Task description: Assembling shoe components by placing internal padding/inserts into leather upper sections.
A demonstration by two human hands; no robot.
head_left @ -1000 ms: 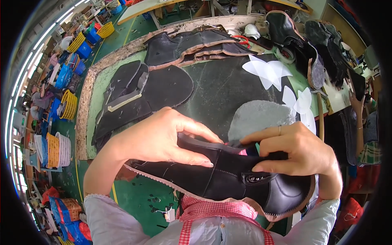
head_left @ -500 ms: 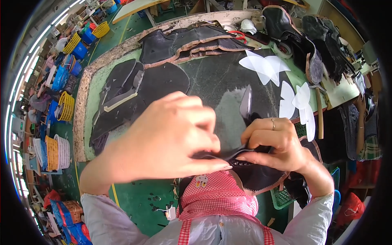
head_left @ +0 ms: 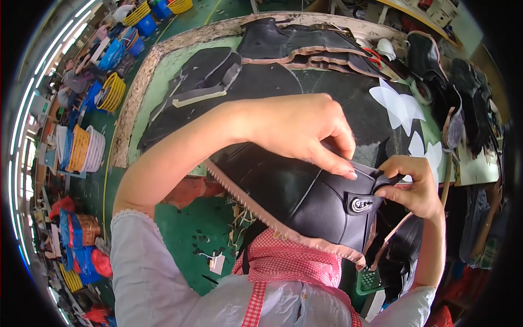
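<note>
A black leather boot upper (head_left: pixel 267 182) hangs spread between my hands over the table's near edge, with a pale pinkish zigzag-cut border along its lower side. On its right part sits a round silver ornament (head_left: pixel 360 204) on a stitched strap tab. My left hand (head_left: pixel 305 128) reaches across from the left and pinches the upper's top edge between thumb and fingers. Just beyond the ornament, my right hand (head_left: pixel 411 188) grips the upper's right edge, thumb in front; its curled fingers are partly hidden behind the leather.
Black uppers with pale edges (head_left: pixel 305 46) lie stacked at the table's back. Flat black pieces (head_left: pixel 210 71) rest at the left, translucent white templates (head_left: pixel 395 106) at the right. A green basket (head_left: pixel 369 282) stands low by my right arm. Coloured baskets (head_left: pixel 111 92) line the far left.
The upper was bunched between my closely placed hands; it is now opened out, with its outer face and ornament showing. The view has shifted, so the table sits farther right.
</note>
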